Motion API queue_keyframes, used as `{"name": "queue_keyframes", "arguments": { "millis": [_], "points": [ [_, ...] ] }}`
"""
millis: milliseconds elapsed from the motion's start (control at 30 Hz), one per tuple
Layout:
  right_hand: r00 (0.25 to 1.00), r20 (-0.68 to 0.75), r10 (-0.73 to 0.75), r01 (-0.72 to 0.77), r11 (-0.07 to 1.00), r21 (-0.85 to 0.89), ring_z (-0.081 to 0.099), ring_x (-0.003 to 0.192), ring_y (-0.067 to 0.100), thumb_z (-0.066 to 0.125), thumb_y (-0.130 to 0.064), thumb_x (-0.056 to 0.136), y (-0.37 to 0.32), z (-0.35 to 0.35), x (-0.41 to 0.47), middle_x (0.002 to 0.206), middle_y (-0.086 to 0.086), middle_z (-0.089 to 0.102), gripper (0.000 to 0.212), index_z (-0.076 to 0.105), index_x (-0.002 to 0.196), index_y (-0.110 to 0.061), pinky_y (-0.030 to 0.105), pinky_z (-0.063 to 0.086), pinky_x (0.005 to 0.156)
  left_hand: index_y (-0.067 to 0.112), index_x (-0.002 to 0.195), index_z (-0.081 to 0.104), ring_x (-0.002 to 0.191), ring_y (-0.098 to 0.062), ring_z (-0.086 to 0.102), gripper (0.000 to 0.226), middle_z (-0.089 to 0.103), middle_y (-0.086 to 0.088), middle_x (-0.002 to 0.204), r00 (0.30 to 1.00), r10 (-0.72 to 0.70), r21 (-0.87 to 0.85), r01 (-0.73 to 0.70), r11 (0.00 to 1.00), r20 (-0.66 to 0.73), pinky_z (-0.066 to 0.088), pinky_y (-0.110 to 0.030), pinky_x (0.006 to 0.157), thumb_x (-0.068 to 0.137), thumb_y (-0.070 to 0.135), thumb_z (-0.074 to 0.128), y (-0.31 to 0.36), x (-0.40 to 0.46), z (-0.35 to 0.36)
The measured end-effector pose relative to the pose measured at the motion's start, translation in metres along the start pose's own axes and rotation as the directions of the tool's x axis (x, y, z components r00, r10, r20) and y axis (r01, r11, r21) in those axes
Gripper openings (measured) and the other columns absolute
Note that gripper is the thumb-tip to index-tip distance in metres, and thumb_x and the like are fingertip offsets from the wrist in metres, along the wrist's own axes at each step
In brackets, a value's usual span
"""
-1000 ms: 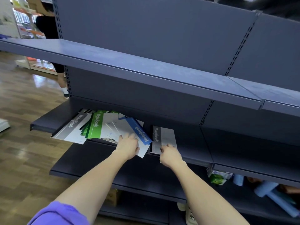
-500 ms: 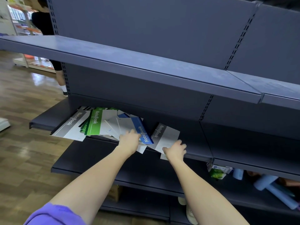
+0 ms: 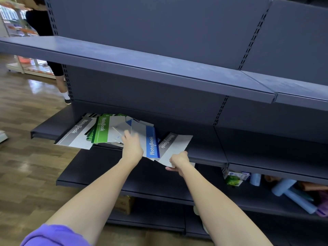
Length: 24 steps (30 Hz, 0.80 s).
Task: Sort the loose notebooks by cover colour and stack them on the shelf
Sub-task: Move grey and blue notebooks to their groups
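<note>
A loose pile of notebooks lies on the middle shelf (image 3: 209, 157) of a dark blue rack. At its left edge is a grey-spined notebook (image 3: 78, 134), beside it a green-spined one (image 3: 103, 129). My left hand (image 3: 132, 147) rests on the pile next to a blue-spined notebook (image 3: 150, 139), and its fingers lie on the covers. My right hand (image 3: 179, 160) grips the near corner of another grey-spined notebook (image 3: 174, 144), which is tilted and sticks out past the shelf's front edge.
A bare upper shelf (image 3: 159, 63) overhangs the pile. Lower shelves on the right hold blue rolls (image 3: 291, 194) and a small green box (image 3: 233, 180). A person's legs (image 3: 60, 82) stand at the rack's left end on the wooden floor.
My right hand has taken hold of the grey-spined notebook and pulled it forward and askew off the shelf edge. My left hand has slid further onto the pile beside the blue notebook.
</note>
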State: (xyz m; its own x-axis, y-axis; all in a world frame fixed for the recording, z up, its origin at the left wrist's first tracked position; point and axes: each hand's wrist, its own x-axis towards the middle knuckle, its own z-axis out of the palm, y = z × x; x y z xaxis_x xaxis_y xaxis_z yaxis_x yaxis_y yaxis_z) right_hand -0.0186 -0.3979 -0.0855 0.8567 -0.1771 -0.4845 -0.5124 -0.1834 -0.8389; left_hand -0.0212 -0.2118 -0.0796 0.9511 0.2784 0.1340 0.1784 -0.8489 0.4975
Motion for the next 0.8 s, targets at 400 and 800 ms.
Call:
{"name": "queue_keyframes", "arguments": {
  "millis": [400,800],
  "points": [
    [1.000,0.016,0.007,-0.010,0.986,0.164,0.071,0.085,0.031,0.031,-0.001,0.098,0.019,-0.013,-0.036,0.108,0.004,0.061,0.036,0.036,0.129,-0.019,0.040,0.063,0.059,0.003,0.118,0.057,0.103,-0.039,0.059,0.028,0.054,-0.019,0.122,0.948,-0.304,-0.154,0.316,0.936,0.096,0.051,-0.042,0.076,0.090,0.004,0.056,0.000,-0.015,-0.012],
    [0.992,-0.021,-0.122,0.123,0.992,0.043,0.065,0.100,0.028,0.030,-0.002,0.091,0.058,-0.113,-0.051,0.119,0.003,0.059,0.040,0.045,0.121,-0.024,0.039,0.062,0.057,0.015,0.117,0.036,0.065,-0.023,0.051,0.031,0.053,-0.005,0.079,0.994,-0.028,-0.137,0.043,0.990,0.109,0.034,-0.032,0.052,0.090,0.001,0.041,0.083,-0.059,0.005]
  ]
}}
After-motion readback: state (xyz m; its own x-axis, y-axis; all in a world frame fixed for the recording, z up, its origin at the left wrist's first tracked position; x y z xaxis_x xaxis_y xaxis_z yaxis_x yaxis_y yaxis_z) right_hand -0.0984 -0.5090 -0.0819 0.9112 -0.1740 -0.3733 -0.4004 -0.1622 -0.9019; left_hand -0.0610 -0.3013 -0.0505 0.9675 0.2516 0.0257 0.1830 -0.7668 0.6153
